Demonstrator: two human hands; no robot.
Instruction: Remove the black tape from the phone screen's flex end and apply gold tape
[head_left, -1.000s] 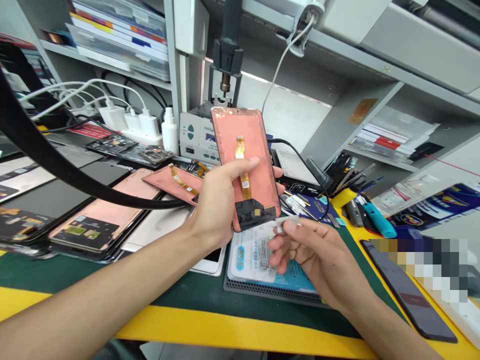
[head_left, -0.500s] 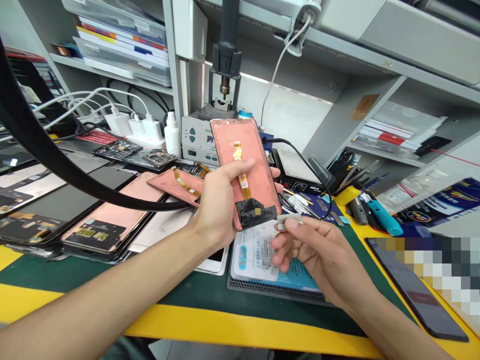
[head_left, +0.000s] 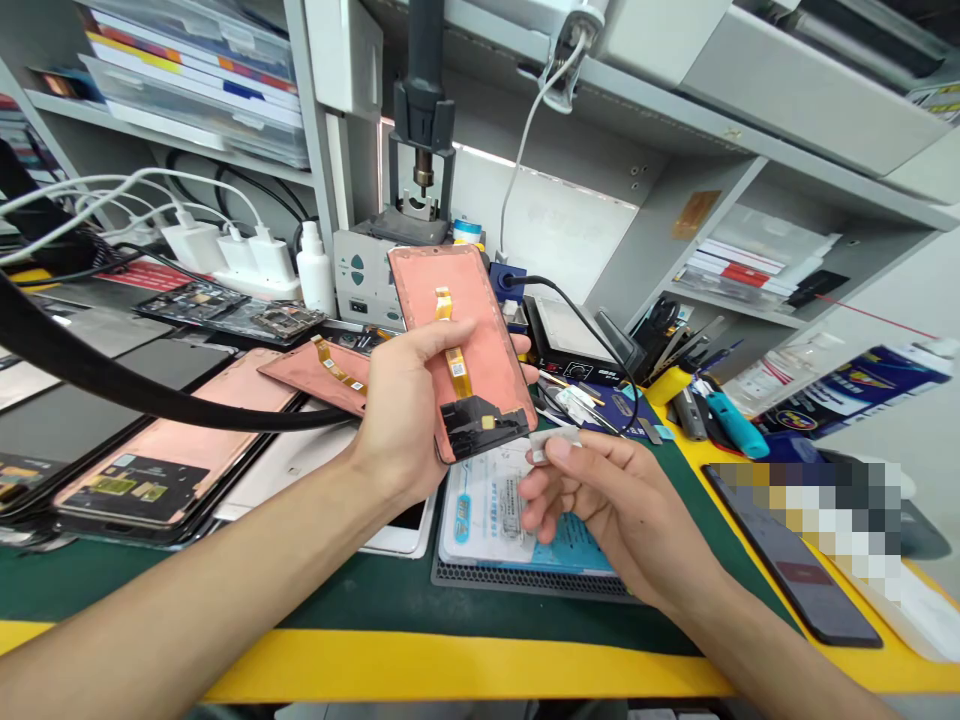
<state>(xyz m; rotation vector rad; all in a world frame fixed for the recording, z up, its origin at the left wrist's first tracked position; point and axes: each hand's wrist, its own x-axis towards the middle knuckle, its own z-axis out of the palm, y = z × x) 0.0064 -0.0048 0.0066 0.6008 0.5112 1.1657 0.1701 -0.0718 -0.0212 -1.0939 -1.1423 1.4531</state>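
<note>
Both hands (head_left: 401, 415) (head_left: 600, 490) above green mat (head_left: 375, 600)

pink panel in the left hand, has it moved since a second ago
Yes, its top edge has dropped in view: the blue-topped jar, hidden behind the pink panel a second ago, now shows above it.

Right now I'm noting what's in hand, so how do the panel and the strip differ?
The panel is much larger than the strip. The panel's visible side is copper-coloured with a black patch at its lower end, while the strip is pale grey. The left hand grips the panel; the right hand pinches the strip. Both are held up in the hands.
</note>
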